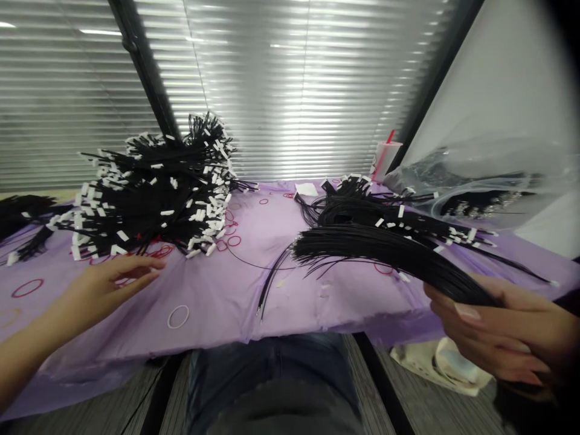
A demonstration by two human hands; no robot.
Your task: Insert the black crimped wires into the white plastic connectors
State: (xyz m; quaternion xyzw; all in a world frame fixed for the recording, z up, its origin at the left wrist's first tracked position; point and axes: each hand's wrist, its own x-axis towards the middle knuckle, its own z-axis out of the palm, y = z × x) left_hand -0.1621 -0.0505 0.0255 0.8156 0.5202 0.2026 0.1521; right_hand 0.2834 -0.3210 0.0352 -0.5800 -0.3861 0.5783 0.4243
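My right hand (502, 326) is closed around a thick bundle of black wires (376, 244), which bends to the left above the table. The bundle's free ends spread a little and show small pale tips. On the left, my left hand (115, 287) reaches over the table with fingers stretched and thumb apart. Its fingertips are close to several red rubber bands (158, 251) in front of a big heap of black wires with white connectors (154, 193). Behind the held bundle lie more black wires with white connectors (362, 211).
A purple sheet (203, 302) covers the table, with a white rubber band (178, 316) near the front. Loose black wires (272, 278) lie mid-table. At the back right stand a cup with a red straw (386, 158) and a clear plastic bag (489, 175) holding wires. Blinds hang behind.
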